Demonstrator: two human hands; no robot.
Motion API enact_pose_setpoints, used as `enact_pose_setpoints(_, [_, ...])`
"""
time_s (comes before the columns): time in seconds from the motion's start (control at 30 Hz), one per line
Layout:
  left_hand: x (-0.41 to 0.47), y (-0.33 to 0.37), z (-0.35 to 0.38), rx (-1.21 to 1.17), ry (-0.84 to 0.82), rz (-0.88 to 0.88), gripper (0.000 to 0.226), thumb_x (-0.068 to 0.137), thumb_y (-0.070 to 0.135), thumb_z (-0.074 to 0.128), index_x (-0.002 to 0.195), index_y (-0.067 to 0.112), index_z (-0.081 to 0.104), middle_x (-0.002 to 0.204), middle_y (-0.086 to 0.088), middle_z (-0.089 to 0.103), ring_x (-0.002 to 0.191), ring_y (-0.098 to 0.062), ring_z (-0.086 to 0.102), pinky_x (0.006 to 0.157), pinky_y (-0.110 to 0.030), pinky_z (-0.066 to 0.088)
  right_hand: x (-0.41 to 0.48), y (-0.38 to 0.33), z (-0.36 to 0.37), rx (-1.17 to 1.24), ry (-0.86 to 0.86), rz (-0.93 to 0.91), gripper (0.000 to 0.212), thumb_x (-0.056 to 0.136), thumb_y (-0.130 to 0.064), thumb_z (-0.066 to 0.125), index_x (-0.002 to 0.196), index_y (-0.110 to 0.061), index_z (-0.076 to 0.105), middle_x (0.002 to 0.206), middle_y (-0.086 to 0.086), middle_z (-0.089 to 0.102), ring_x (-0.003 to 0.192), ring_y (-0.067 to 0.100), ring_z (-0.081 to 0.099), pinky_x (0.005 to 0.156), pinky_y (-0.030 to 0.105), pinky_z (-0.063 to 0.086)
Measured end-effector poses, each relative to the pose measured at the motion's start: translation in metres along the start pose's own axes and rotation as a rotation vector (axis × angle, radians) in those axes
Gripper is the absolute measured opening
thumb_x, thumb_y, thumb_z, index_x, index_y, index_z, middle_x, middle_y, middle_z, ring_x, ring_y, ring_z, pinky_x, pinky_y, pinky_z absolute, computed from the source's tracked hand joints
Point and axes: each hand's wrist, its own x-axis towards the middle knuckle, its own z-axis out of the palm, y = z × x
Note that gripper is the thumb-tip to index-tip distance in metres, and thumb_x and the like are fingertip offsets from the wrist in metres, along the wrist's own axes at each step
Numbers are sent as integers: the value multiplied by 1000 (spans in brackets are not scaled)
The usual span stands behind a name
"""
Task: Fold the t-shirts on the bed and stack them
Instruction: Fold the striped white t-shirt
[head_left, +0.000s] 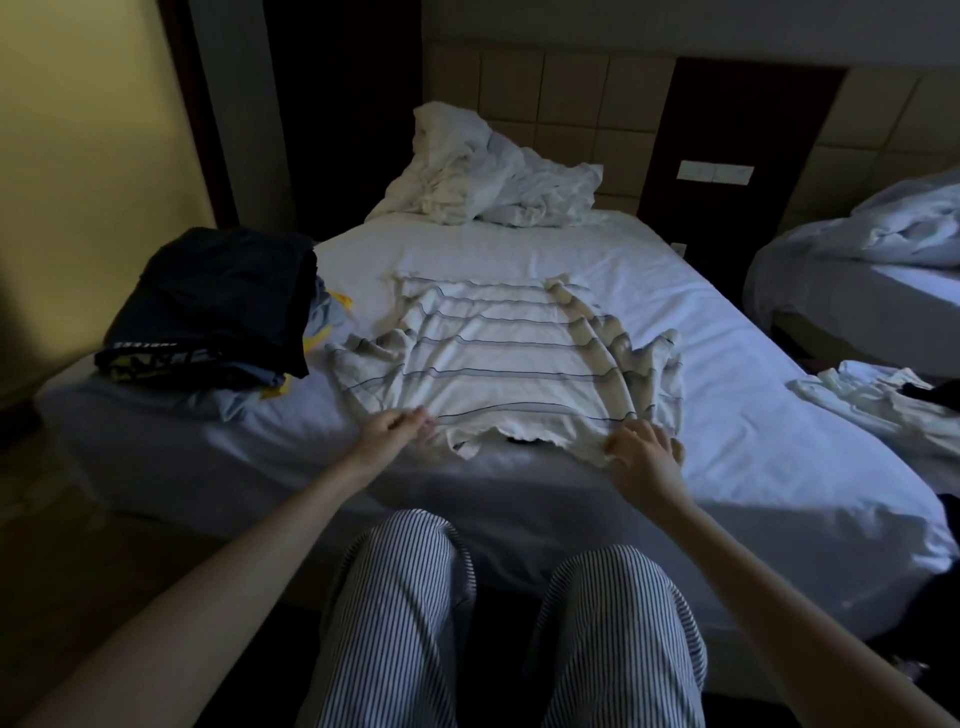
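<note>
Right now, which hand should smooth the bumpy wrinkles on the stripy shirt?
Probably the right hand. The striped t-shirt is rumpled on its right side, just beyond that hand; the left hand is at the opposite corner.

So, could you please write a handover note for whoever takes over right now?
Left hand pinches the near-left edge of the white t-shirt with thin dark stripes; right hand grips its near-right edge. It lies spread on the white-sheeted bed, wrinkled at right.
Done: a dark-topped stack of folded clothes at left.
Left: fold this shirt, stack it; crumpled white garment at right likely next.
</note>
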Motion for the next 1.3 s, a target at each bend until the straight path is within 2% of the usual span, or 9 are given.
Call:
enact_pose_setpoints(0.13, [31,1,-26,-28,288,-153,19,89,17,57,101,3,63,91,-12,61,89,-26,56,78,-34,45,20,-46,16,-41,-108,-171,45,79,-24,52,124,-18,52,137,1,44,131,23,29,106,35,14])
enact_pose_setpoints(0.23, [86,-32,-47,-112,266,-434,59,67,24,61,118,-2,51,109,-29,59,96,-41,60,83,-52,51,27,-79,32,-26,-205,-288,62,76,-40,39,137,-28,40,148,-5,32,138,21,18,110,38,7])
enact_pose_setpoints(0.47, [103,9,-56,-553,176,-569,29,84,28,70,104,7,65,94,-11,65,87,-26,63,93,-33,48,34,-131,81,-276,-310,-578,94,70,-81,43,144,-47,-5,158,-4,-9,141,37,-16,106,57,-20])
enact_pose_setpoints(0.53, [101,17,-57,-620,181,-535,19,84,27,70,79,10,61,77,-11,64,71,-23,58,83,-33,48,33,-136,94,-371,-202,-641,98,66,-81,50,143,-44,3,157,1,4,140,45,-2,103,65,-13])
enact_pose_setpoints(0.63, [98,14,-60,-859,274,-401,13,86,24,66,79,14,61,73,-4,67,66,-20,62,64,-32,51,24,-131,105,-407,-48,-625,78,69,-72,54,136,-38,33,141,0,48,129,41,40,108,67,11])
enact_pose_setpoints(0.83, [80,-16,-64,-1103,410,-320,15,97,17,45,89,14,58,76,-5,68,76,-18,59,64,-31,47,0,-125,129,-224,141,-699,48,84,-46,39,128,-32,53,140,2,49,126,33,48,108,51,13])
enact_pose_setpoints(1.0, [87,49,-55,-884,164,-204,21,100,24,43,93,14,61,61,6,68,58,-6,64,56,-21,51,0,-122,130,-224,167,-723,48,82,-47,40,127,-35,52,141,5,48,127,34,42,108,53,22])
enact_pose_setpoints(1.13, [78,77,-29,-134,-462,-51,10,95,23,53,102,22,60,95,13,68,89,2,60,81,-18,45,-6,-123,130,-242,136,-722,51,84,-48,38,133,-35,41,147,9,35,133,35,28,107,53,16])
enact_pose_setpoints(1.3, [66,36,-3,151,-201,179,26,87,26,66,108,13,59,98,5,58,92,-9,54,77,-18,43,-8,-122,133,-251,134,-725,56,79,-47,42,134,-33,41,148,11,32,134,38,26,109,58,19])
